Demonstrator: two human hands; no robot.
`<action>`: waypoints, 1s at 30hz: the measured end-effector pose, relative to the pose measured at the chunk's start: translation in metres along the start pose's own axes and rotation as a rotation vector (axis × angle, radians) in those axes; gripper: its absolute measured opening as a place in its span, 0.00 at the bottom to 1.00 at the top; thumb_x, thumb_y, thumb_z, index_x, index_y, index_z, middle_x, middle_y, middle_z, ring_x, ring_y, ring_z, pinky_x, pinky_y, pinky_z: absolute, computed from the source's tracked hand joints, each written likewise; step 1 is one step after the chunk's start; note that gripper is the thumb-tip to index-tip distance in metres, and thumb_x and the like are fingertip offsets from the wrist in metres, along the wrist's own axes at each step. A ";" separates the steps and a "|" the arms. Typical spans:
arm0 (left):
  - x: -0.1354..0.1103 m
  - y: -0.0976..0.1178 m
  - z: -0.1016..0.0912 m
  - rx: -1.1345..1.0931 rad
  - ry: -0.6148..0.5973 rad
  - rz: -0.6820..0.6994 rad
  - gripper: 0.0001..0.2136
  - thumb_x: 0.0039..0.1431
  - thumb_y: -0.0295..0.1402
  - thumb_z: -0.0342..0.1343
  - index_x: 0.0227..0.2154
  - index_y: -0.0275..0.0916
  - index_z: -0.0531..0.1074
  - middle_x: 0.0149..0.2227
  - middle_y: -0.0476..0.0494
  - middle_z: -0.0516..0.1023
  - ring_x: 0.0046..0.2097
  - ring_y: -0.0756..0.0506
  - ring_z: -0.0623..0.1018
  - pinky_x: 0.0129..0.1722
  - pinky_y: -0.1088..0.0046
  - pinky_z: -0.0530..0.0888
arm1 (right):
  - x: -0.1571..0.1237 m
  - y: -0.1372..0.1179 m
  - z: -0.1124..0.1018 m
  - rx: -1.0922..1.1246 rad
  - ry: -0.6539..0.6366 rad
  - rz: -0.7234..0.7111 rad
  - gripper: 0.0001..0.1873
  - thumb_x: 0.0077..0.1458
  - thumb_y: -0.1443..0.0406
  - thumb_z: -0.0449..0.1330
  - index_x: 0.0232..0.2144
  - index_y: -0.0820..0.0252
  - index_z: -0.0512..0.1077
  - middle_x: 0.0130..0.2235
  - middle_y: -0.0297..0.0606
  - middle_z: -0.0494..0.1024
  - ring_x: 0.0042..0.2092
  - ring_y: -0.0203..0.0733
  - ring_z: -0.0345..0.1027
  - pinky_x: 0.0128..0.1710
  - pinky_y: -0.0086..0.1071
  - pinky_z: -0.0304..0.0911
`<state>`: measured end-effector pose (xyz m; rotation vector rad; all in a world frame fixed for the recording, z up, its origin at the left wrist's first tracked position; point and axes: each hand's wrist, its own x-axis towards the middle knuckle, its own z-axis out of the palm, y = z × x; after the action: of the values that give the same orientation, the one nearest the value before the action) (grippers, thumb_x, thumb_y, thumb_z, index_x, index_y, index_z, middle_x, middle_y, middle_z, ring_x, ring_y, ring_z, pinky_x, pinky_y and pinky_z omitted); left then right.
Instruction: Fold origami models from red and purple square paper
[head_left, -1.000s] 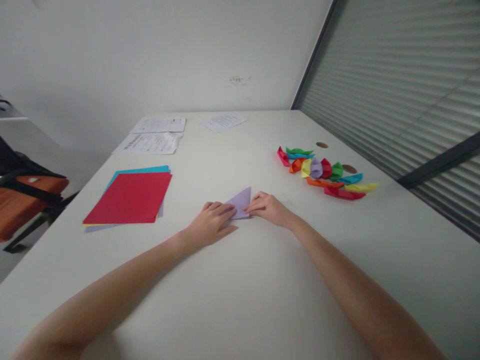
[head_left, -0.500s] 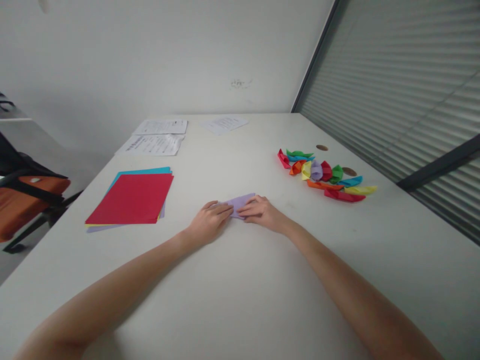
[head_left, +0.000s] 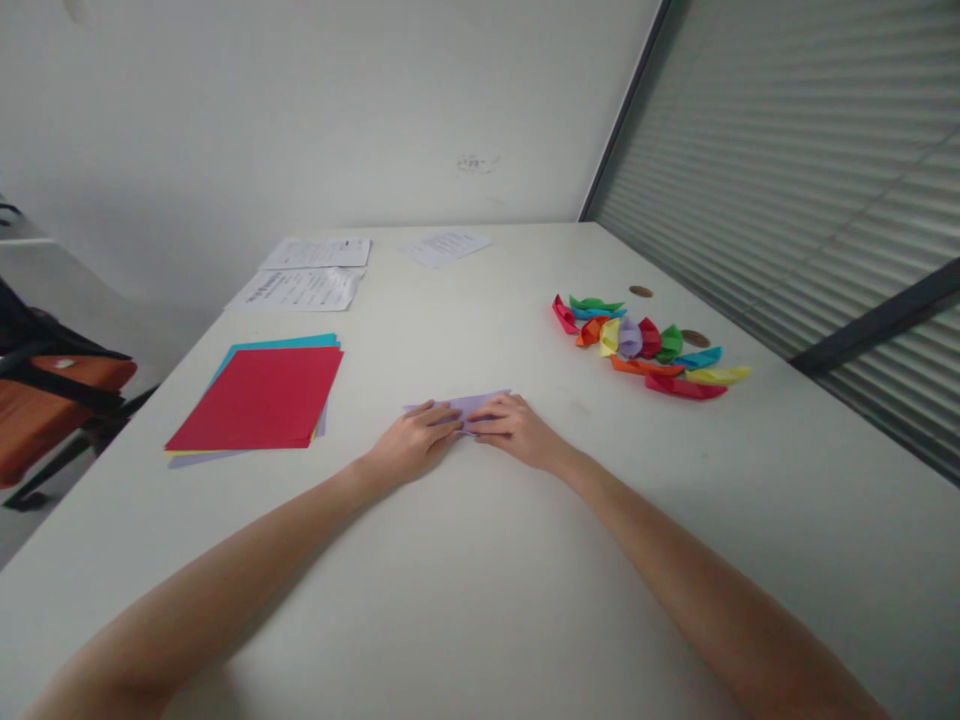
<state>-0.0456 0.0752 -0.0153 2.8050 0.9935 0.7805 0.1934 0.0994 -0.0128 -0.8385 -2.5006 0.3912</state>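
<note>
A folded sheet of purple origami paper (head_left: 474, 401) lies on the table in front of me, partly covered by my fingers. My left hand (head_left: 417, 440) is on its left part, with the fingers close together over the near edge. From the right, my right hand (head_left: 519, 430) holds the paper's near side, thumb below and fingers above. The fingertips of both hands almost meet at the middle of the near edge. Creases under the fingers are hidden.
On the left lies a stack of coloured paper with a red sheet (head_left: 259, 398) on top. Several folded paper pieces (head_left: 628, 338) in many colours sit at the right. Printed sheets (head_left: 304, 289) lie at the back left. An orange chair (head_left: 67, 385) stands beside the table (head_left: 480, 580).
My right fingers have slid a little left along the paper, closer to my left fingers. More of the paper's left end shows beyond my left hand. The view has shifted slightly.
</note>
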 end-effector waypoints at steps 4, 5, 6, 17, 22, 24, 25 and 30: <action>0.000 -0.002 0.000 0.034 -0.018 0.026 0.13 0.67 0.30 0.47 0.48 0.39 0.75 0.51 0.37 0.77 0.54 0.43 0.76 0.58 0.54 0.71 | -0.001 0.000 -0.001 -0.049 -0.035 -0.039 0.12 0.61 0.63 0.58 0.45 0.45 0.78 0.48 0.36 0.80 0.48 0.44 0.65 0.49 0.44 0.58; 0.000 -0.002 0.000 0.042 -0.026 0.040 0.13 0.67 0.30 0.47 0.48 0.39 0.74 0.52 0.37 0.77 0.55 0.43 0.76 0.58 0.53 0.71 | -0.001 -0.001 -0.001 -0.052 -0.042 -0.047 0.12 0.61 0.63 0.58 0.44 0.45 0.78 0.48 0.35 0.80 0.49 0.44 0.65 0.49 0.44 0.58; 0.000 -0.002 -0.001 0.048 -0.038 0.054 0.13 0.67 0.30 0.47 0.48 0.38 0.74 0.52 0.37 0.77 0.55 0.42 0.76 0.58 0.53 0.71 | -0.001 -0.002 -0.001 -0.044 -0.041 -0.054 0.12 0.61 0.63 0.58 0.44 0.45 0.78 0.47 0.35 0.81 0.49 0.45 0.64 0.50 0.44 0.58; 0.005 0.012 -0.015 0.067 -0.158 0.040 0.20 0.65 0.46 0.49 0.52 0.38 0.71 0.55 0.36 0.74 0.55 0.39 0.75 0.53 0.57 0.71 | 0.002 0.008 -0.009 0.354 0.082 0.087 0.12 0.60 0.57 0.58 0.38 0.52 0.80 0.38 0.37 0.83 0.45 0.42 0.70 0.49 0.41 0.63; 0.004 0.026 -0.015 0.071 -0.202 0.011 0.22 0.64 0.49 0.48 0.53 0.39 0.69 0.58 0.35 0.71 0.56 0.38 0.73 0.53 0.55 0.68 | 0.000 0.011 -0.019 0.309 -0.069 0.123 0.15 0.62 0.56 0.55 0.34 0.56 0.79 0.36 0.37 0.81 0.46 0.43 0.68 0.51 0.41 0.60; 0.003 0.030 -0.013 0.073 -0.191 0.023 0.23 0.64 0.49 0.48 0.52 0.38 0.69 0.57 0.35 0.72 0.56 0.37 0.73 0.53 0.54 0.68 | 0.000 0.010 -0.019 0.272 -0.060 0.154 0.17 0.63 0.56 0.53 0.33 0.57 0.78 0.36 0.38 0.80 0.43 0.43 0.68 0.49 0.40 0.60; 0.002 0.031 -0.012 0.073 -0.182 0.034 0.23 0.64 0.50 0.47 0.52 0.37 0.69 0.57 0.34 0.72 0.56 0.37 0.73 0.53 0.54 0.68 | 0.000 0.009 -0.017 0.253 -0.046 0.172 0.18 0.64 0.56 0.53 0.32 0.58 0.77 0.35 0.39 0.79 0.42 0.43 0.67 0.47 0.40 0.61; 0.002 0.040 -0.007 0.007 -0.162 0.076 0.25 0.63 0.51 0.48 0.50 0.34 0.70 0.54 0.33 0.73 0.55 0.37 0.73 0.54 0.58 0.69 | 0.001 0.010 -0.009 0.202 -0.002 0.221 0.16 0.64 0.58 0.53 0.31 0.59 0.76 0.31 0.38 0.77 0.37 0.42 0.66 0.43 0.38 0.58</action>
<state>-0.0247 0.0436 0.0009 2.8712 0.8704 0.5459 0.2024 0.1090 -0.0091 -1.0331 -2.3270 0.7063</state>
